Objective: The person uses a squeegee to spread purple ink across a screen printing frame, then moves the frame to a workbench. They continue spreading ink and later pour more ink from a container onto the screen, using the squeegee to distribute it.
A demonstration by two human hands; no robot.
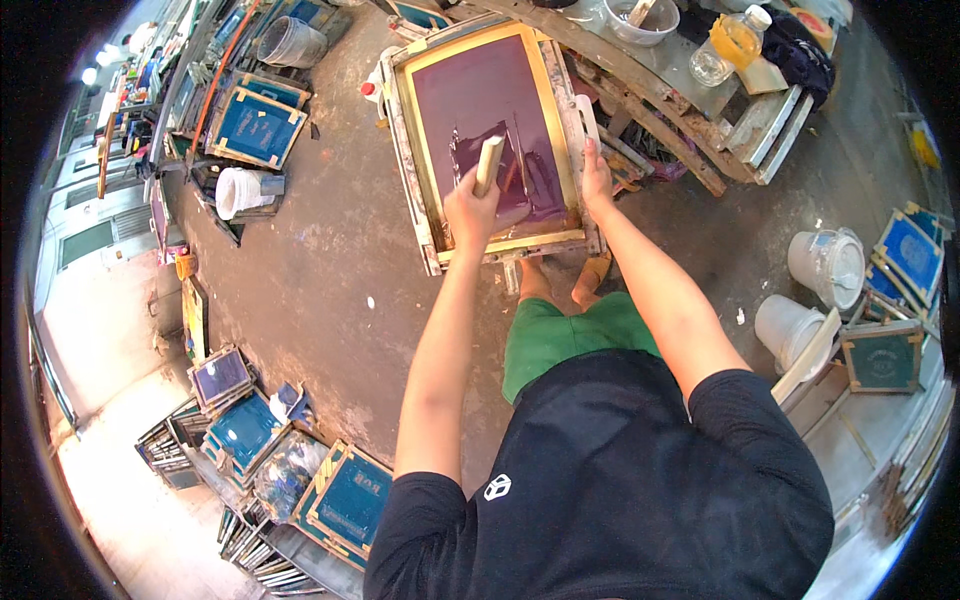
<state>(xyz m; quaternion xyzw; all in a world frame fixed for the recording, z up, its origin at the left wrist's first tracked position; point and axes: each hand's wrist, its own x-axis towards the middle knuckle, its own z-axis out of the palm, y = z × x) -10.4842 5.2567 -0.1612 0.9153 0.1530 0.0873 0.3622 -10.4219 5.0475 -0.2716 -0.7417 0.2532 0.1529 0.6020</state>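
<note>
In front of me a screen-printing screen (475,85) with a dark purple surface and yellow border sits in a worn wooden frame (426,240). My left hand (470,208) grips a pale, upright stick-like handle (490,155) over the screen's lower middle, where dark wet purple ink lies around it; the handle's lower end is hidden. My right hand (597,180) is at the frame's right side, fingers closed on a white bar or handle (586,117). My bare feet or sandalled feet (590,275) show beneath the frame.
Wooden bench (690,90) with bowl (640,25) and plastic bottle (710,60) at upper right. White buckets (826,265) and screens (880,360) stand right. More screens (255,125), a bucket (240,190), and stacked frames (350,495) line the left. Concrete floor (330,300) lies between.
</note>
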